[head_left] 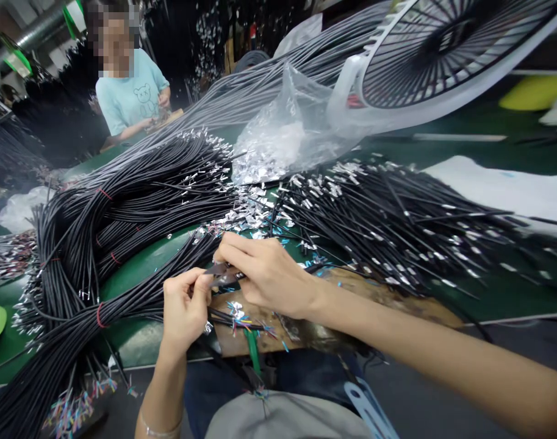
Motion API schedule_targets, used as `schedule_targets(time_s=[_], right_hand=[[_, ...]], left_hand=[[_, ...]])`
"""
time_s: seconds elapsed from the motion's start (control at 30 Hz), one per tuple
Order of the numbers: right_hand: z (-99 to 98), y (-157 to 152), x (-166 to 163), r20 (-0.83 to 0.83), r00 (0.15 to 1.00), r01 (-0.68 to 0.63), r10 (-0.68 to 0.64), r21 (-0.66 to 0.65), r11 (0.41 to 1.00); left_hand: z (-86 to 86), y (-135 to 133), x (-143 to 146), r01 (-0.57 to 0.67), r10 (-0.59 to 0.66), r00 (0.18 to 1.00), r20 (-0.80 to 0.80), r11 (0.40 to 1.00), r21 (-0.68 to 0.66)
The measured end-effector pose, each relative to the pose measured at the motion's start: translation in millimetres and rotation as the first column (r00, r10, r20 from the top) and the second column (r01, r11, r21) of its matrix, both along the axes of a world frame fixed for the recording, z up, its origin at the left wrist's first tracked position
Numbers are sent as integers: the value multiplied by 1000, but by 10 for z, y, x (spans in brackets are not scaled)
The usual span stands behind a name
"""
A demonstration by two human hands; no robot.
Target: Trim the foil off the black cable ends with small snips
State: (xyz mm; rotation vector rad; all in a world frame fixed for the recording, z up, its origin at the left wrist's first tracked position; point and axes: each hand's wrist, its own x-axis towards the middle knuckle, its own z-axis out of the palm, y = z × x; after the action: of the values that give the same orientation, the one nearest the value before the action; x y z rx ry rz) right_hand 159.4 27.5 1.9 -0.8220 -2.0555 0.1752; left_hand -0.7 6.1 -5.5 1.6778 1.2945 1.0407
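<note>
My left hand point(185, 305) is closed in a pinch around the end of a black cable point(223, 317) with coloured wire tips, just above a worn wooden board point(383, 296). My right hand point(264, 271) is closed too, pressing a small metal terminal point(221, 268) onto that cable end between thumb and fingers. The two hands touch at the fingertips. Loose silver terminals point(246, 213) lie scattered on the green table just beyond them.
Big bundles of black cables point(122, 207) tied with red bands fill the left, more cables point(397, 219) fan out on the right. A clear plastic bag of terminals point(282, 134) and a fan guard point(443, 55) sit behind. Another person point(132, 91) works at the far left.
</note>
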Motion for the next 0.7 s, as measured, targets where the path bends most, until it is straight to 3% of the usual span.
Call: schedule_targets(time_s=[0.1,0.17,0.23,0.37,0.5,0.7], right_hand=[[5,-12,45,18,990,134,-138,147,980],[23,-6,86,-128,957,276,-262,110,955],[40,1,111,-240,918,331,-316,22,943],[34,2,79,-258,958,100,-126,-113,989],[-12,-7,40,-255,966,-89,42,-175,981],[-16,-30,65,-261,963,-124,67,-210,970]], left_hand=[[7,-11,-22,35,-33,999,36,999,-37],[15,-23,-17,26,-20,996,91,997,-71],[21,-31,-4,-4,16,990,138,997,-82],[17,-27,13,-65,67,986,150,998,-19],[12,-23,16,-110,107,987,122,994,16],[26,-30,44,-113,110,991,76,993,39]])
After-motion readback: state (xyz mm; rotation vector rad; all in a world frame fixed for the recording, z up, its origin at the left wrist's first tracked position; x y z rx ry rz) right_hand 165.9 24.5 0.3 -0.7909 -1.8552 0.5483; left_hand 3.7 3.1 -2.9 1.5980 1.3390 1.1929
